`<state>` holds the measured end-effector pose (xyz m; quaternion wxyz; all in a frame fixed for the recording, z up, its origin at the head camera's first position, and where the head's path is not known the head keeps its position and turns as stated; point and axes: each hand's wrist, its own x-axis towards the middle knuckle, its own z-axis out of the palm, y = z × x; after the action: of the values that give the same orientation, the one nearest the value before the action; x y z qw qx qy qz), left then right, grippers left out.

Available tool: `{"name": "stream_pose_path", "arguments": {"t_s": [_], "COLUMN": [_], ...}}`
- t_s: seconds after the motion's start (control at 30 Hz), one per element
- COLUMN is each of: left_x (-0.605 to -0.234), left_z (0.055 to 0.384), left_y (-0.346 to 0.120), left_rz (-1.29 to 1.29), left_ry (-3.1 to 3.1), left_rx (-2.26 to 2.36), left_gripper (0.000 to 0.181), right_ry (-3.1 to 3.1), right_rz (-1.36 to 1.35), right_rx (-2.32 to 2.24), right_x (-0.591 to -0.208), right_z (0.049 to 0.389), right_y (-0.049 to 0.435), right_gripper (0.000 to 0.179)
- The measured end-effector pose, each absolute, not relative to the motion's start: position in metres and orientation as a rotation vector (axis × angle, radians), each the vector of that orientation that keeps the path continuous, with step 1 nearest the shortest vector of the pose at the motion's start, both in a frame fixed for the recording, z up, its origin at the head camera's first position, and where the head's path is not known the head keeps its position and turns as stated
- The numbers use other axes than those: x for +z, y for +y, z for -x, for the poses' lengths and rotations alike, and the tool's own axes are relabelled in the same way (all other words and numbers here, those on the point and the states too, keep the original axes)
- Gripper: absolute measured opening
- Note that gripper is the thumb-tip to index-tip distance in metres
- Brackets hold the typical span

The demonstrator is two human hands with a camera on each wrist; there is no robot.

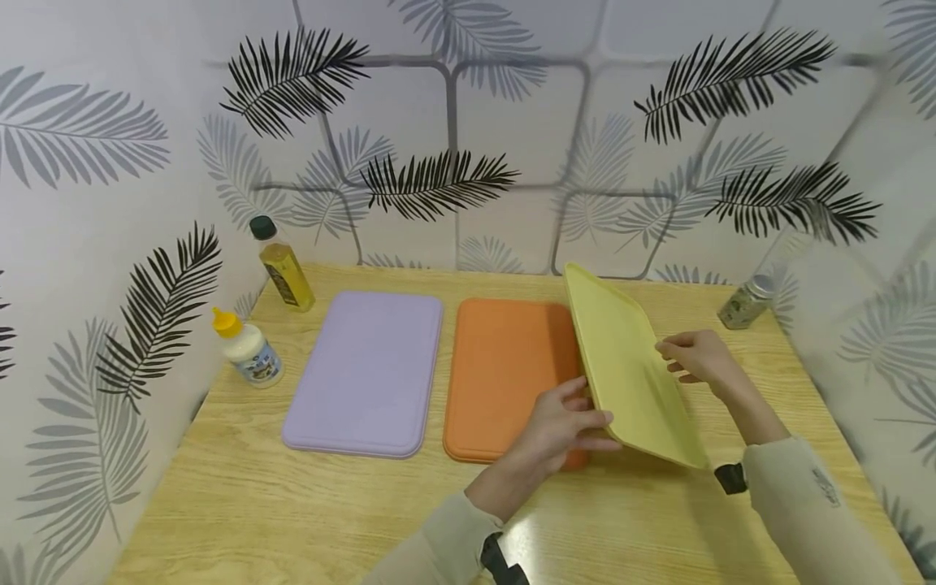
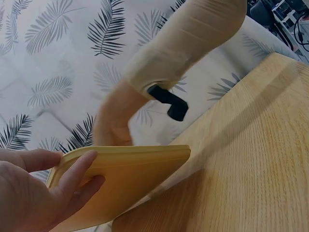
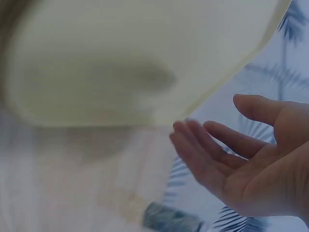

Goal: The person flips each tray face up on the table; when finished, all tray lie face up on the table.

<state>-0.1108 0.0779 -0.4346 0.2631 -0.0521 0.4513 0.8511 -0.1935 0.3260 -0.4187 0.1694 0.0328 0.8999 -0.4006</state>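
Note:
A yellow cutting board (image 1: 636,366) is tilted up on the right side, its left edge raised and its right edge low over the table. My left hand (image 1: 552,422) pinches it by the raised edge near the front corner; in the left wrist view the thumb and fingers lie on either face of the board. Beside the opposite edge is my right hand (image 1: 695,357), its fingers loosely bent and the thumb held apart, as the right wrist view shows (image 3: 241,159). Partly behind the yellow board lies an orange cutting board (image 1: 504,374), flat on the table.
A lilac cutting board (image 1: 369,370) lies flat left of the orange one. At the left edge of the wooden table (image 1: 292,520) stand an oil bottle (image 1: 287,272) and a white squeeze bottle (image 1: 252,357) with a yellow cap. A small jar (image 1: 746,302) is at the back right.

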Motion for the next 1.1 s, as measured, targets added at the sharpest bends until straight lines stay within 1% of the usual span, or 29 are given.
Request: {"name": "stream_pose_path", "arguments": {"t_s": [0.1,0.23,0.43,0.57,0.7,0.93,1.1], "left_x": [-0.436,-0.437,-0.436,-0.435,-0.435,-0.436,-0.437], "left_z": [0.111,0.111,0.112,0.114,0.115,0.116,0.118], "left_y": [0.076,0.073,0.069,0.068,0.067,0.065,0.062], "left_rz": [0.153,0.181,0.179,0.178,0.171,0.115,0.091], "left_ry": [1.235,1.24,1.242,1.25,1.265,1.284,1.283], "left_rx": [2.288,2.272,2.272,2.268,2.255,2.243,2.23], "left_gripper": [0.072,0.072,0.07,0.07,0.071,0.072,0.073], "right_ry": [2.519,2.438,2.357,2.322,2.324,2.329,2.283], "right_rz": [-0.164,-0.221,-0.209,-0.114,-0.027,-0.025,-0.075], "right_rx": [-1.127,-1.156,-1.224,-1.25,-1.27,-1.298,-1.343], "right_x": [-0.434,-0.448,-0.461,-0.468,-0.474,-0.477,-0.476], "right_z": [0.186,0.179,0.17,0.167,0.164,0.162,0.163], "right_y": [0.348,0.364,0.374,0.377,0.377,0.377,0.38], "right_gripper": [0.067,0.071,0.064,0.063,0.058,0.054,0.056]}}
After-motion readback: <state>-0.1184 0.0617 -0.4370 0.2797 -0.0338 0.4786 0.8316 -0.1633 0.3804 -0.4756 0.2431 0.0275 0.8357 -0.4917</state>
